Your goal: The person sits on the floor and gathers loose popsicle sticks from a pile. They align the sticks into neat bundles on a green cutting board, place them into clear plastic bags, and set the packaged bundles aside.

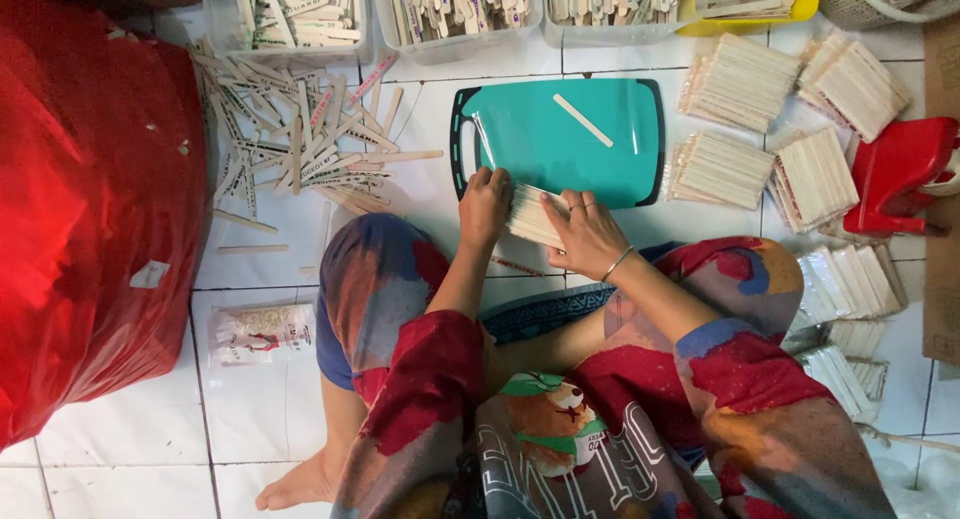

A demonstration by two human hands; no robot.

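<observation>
My left hand point(484, 205) and my right hand point(588, 234) both hold a stack of flat wooden sticks point(532, 217) at the near edge of a teal cutting board point(530, 139). The left hand presses the stack's left end, the right hand grips its right side. A single loose stick point(583, 120) lies diagonally on the board. I sit on a white tiled floor with my knees apart in patterned clothes.
A loose heap of sticks point(300, 139) lies left of the board. Bundled sticks point(740, 84) sit to the right, wrapped bundles point(845, 284) nearer. Clear bins of sticks point(455, 9) line the top. A big red bag point(90, 199) fills the left, a red stool point(895, 174) the right.
</observation>
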